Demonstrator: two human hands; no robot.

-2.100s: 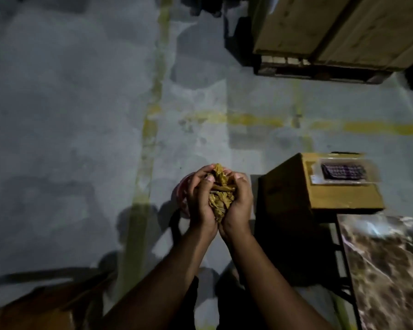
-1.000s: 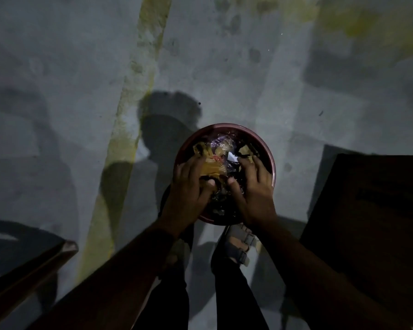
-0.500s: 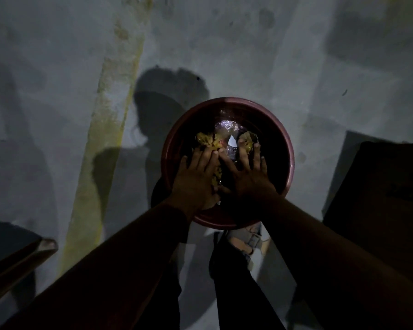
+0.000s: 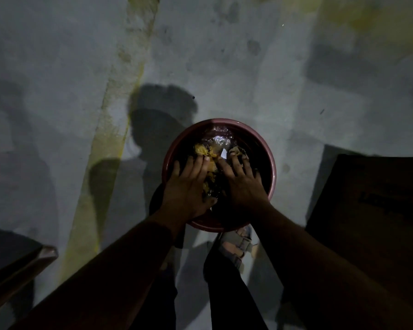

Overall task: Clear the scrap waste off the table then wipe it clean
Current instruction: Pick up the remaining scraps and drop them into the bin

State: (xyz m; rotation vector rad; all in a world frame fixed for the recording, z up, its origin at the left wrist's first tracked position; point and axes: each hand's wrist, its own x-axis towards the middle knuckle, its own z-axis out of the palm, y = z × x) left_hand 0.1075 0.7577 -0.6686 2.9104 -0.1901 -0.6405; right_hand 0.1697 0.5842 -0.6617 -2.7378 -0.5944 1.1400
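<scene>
A round dark-red bin (image 4: 271, 160) stands on the concrete floor right below me. Inside it lies yellowish and shiny scrap waste (image 4: 206, 151). Both my hands are inside the bin, palms down on the scrap. My left hand (image 4: 188, 184) presses with straight fingers on the yellow pieces. My right hand (image 4: 242, 182) lies flat beside it on the darker scrap. Neither hand grips anything. The bottom of the bin is hidden by my hands and by shadow.
A dark box or table side (image 4: 372, 210) stands close on the right of the bin. A wooden edge (image 4: 22, 265) juts in at the lower left. A worn yellow line (image 4: 115, 115) runs along the grey floor. My sandalled foot (image 4: 236, 248) is just under the bin.
I carried a bundle of scrap between both hands, lowered it into the bin and let go. Both hands have since flattened out on top of the scrap.
</scene>
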